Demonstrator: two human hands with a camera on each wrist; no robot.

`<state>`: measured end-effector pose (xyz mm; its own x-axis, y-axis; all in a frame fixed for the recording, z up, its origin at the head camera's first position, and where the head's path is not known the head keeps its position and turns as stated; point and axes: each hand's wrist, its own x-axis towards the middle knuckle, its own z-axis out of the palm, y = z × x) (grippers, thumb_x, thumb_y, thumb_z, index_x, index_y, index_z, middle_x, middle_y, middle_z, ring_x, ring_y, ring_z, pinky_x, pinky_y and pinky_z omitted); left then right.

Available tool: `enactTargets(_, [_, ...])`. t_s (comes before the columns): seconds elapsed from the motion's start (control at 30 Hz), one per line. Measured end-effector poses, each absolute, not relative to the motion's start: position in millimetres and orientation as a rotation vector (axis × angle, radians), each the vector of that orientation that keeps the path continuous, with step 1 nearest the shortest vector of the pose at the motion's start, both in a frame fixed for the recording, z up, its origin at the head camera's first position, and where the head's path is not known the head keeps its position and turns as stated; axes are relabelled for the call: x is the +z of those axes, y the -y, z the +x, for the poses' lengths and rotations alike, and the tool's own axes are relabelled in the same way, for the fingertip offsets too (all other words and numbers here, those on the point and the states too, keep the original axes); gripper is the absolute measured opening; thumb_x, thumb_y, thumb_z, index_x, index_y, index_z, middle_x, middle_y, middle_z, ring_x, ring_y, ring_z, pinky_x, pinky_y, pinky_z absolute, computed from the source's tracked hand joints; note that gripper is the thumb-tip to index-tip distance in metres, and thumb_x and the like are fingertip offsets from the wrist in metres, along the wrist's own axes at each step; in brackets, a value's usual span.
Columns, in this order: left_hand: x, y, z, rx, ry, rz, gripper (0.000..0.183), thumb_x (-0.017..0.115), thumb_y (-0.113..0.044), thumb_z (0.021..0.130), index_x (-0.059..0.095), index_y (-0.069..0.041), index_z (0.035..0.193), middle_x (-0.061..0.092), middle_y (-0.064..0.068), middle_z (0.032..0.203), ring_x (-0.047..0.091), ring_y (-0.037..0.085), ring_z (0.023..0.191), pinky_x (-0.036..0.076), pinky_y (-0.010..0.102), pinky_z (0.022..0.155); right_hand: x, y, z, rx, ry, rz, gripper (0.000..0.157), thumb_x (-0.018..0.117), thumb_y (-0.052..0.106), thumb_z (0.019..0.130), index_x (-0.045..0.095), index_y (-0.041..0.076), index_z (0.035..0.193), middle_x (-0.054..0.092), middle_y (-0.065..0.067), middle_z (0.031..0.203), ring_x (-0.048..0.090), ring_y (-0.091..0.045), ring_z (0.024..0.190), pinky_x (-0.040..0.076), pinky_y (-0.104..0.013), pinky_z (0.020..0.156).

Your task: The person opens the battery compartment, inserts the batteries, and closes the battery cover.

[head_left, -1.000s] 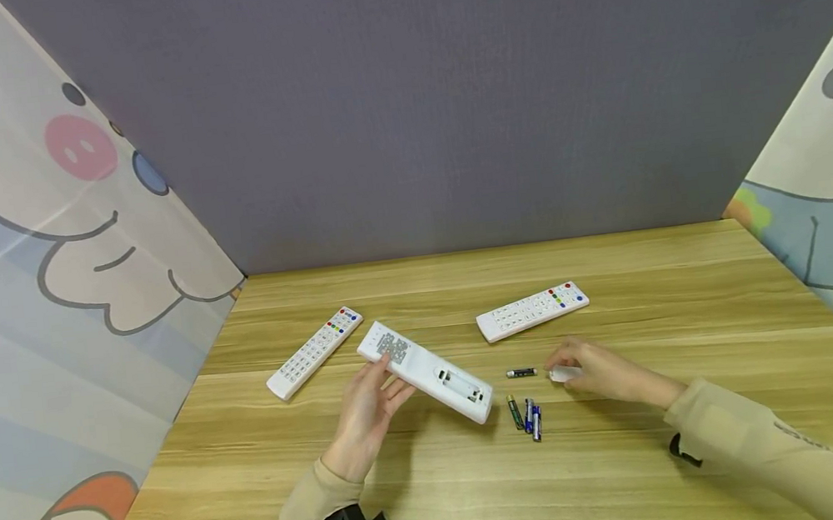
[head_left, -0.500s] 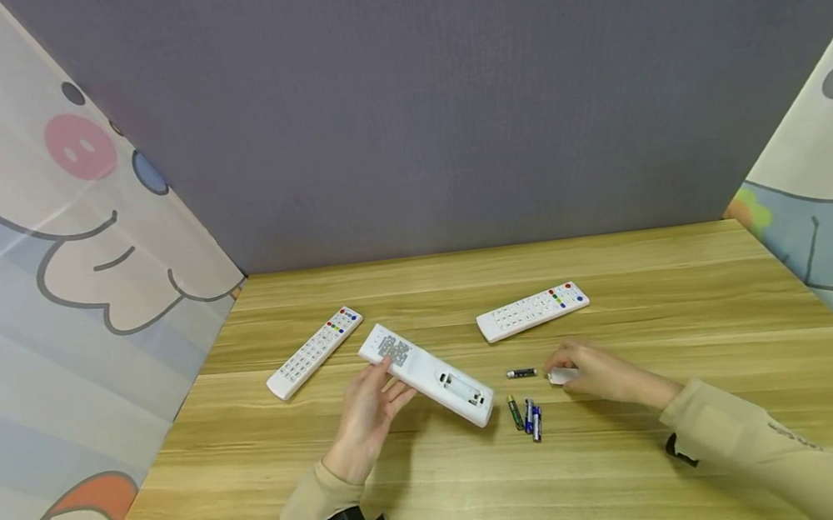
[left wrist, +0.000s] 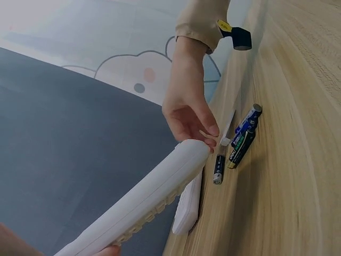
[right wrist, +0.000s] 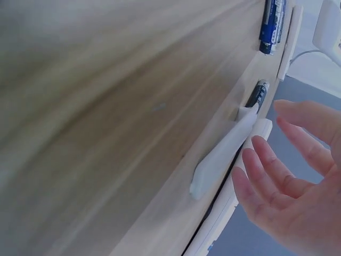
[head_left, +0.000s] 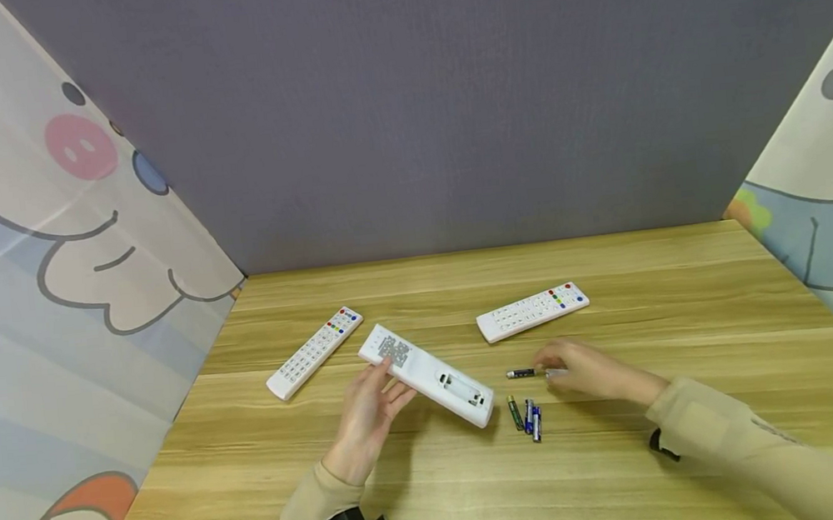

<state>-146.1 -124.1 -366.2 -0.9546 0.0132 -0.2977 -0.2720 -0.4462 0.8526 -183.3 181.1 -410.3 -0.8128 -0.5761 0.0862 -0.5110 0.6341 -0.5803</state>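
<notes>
My left hand [head_left: 364, 420] grips a white remote control [head_left: 427, 374], back side up and raised off the table. Its battery compartment is uncovered and holds no battery. Its far end tilts down to the right. In the right wrist view, a white battery cover [right wrist: 224, 152] lies on the table, apart from my right hand [right wrist: 290, 176]. That hand hovers beside it with fingers loosely bent and nothing between them. A black battery [head_left: 521, 374] lies just left of the cover. Nearer me are a green battery [head_left: 515, 413] and two blue batteries [head_left: 533, 421], close together.
Two more white remotes lie buttons up: one remote [head_left: 316, 352] at the left, another remote [head_left: 533, 312] behind the black battery. A dark grey panel [head_left: 463, 121] stands along the back edge of the wooden table [head_left: 653, 296]. Printed curtains [head_left: 48, 270] flank both sides.
My right hand has let go of the battery cover and shifted slightly left, toward the black battery. The left hand and its remote control have barely moved.
</notes>
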Motion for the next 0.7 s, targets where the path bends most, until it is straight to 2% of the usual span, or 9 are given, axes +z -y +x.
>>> enactTargets(0.37, [-367,124,-147,2.506,-1.567,-0.365,0.042,0.039,-0.012,0.094,0.026,0.012,0.126,0.049,0.013,0.104,0.059,0.019,0.084,0.050,0.034,0.083,-408,-167,-190,-0.959,-2.701,-0.904,0.028,0.063,0.000,0.073,0.060,-0.003,0.101,0.061,-0.013,0.098,0.058,-0.027,0.087,0.052,-0.039,0.077])
enactTargets(0.7, [-367,123,-146,2.509,-1.552,-0.392,0.040,0.038,-0.011,0.094,0.027,0.011,0.125,0.049,0.013,0.103,0.059,0.019,0.085,0.050,0.035,0.085,-412,-157,-197,-0.912,-2.706,-0.938,0.029,0.066,0.001,0.071,0.061,-0.001,0.100,0.062,-0.009,0.094,0.059,-0.022,0.083,0.052,-0.034,0.075])
